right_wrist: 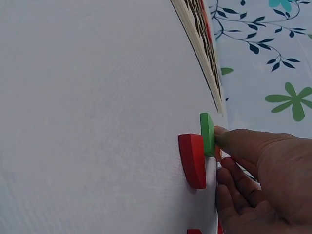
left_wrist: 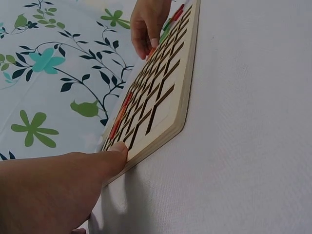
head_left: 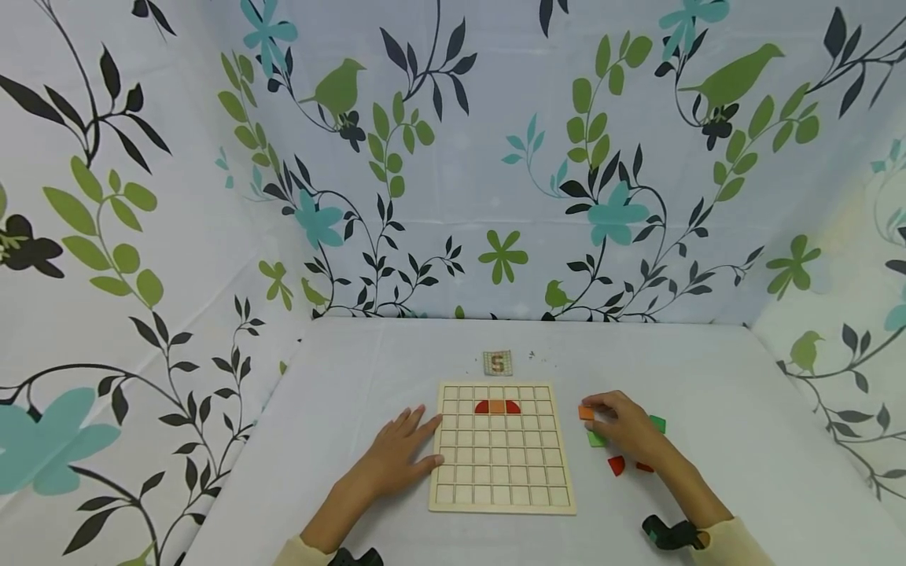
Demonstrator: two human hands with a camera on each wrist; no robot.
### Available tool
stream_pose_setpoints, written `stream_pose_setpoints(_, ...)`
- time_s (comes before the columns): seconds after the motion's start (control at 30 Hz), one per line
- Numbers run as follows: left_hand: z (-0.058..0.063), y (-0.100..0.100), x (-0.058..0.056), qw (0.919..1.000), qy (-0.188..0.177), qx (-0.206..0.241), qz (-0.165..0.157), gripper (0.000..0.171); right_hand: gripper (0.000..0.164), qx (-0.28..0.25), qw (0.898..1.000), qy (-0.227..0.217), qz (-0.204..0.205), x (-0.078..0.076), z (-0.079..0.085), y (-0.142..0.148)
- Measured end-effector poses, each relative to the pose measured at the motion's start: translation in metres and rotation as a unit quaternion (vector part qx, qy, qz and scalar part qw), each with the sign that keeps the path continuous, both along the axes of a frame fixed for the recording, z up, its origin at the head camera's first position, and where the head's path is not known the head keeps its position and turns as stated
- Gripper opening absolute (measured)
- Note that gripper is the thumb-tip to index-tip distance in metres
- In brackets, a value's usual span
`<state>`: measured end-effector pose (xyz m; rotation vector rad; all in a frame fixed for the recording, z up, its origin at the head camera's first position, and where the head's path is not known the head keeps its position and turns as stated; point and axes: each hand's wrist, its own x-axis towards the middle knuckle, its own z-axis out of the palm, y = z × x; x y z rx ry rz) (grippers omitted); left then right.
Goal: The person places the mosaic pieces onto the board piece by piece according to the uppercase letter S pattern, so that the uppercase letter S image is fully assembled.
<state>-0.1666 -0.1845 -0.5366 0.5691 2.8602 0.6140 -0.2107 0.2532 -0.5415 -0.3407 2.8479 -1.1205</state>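
A wooden grid board [head_left: 502, 507] lies flat on the white cloth. In its second row, an orange square [head_left: 498, 406] sits between two red quarter-round pieces [head_left: 482, 407]. My left hand [head_left: 398, 457] rests at the board's left edge, fingers spread and fairly straight; the left wrist view shows the thumb [left_wrist: 114, 155] touching the rim. To the right of the board, my right hand [head_left: 626, 424] pinches an orange square block [head_left: 585, 413] between thumb and fingertips. Beside it lie a green block [head_left: 597, 439] and a red quarter-round block [head_left: 616, 465]; in the right wrist view the green block partly hides the orange one.
Another green block [head_left: 658, 424] and a red block [head_left: 644, 467] lie partly behind the right hand and wrist. A small square card [head_left: 498, 363] with a figure on it is beyond the board. Patterned cloth [head_left: 460, 157] hangs behind the table.
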Motion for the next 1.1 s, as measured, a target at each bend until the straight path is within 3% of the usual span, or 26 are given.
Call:
stream_pose_setpoints(0.27, 0.001, 0.000, 0.001, 1.0000, 0.000, 0.005, 0.001, 0.070, 0.035, 0.007, 0.999, 0.030, 0.011, -0.005, 0.001, -0.004)
stream_pose_setpoints(0.7, -0.001, -0.001, 0.001, 1.0000, -0.001, 0.000, 0.001, 0.071, 0.027, 0.026, 0.999, 0.030, 0.009, -0.008, 0.000, -0.012)
stream_pose_setpoints(1.1, 0.003, 0.000, 0.002, 1.0000, 0.007, 0.002, -0.004, 0.070, 0.024, 0.071, 0.997, 0.035, -0.011, -0.018, 0.017, -0.029)
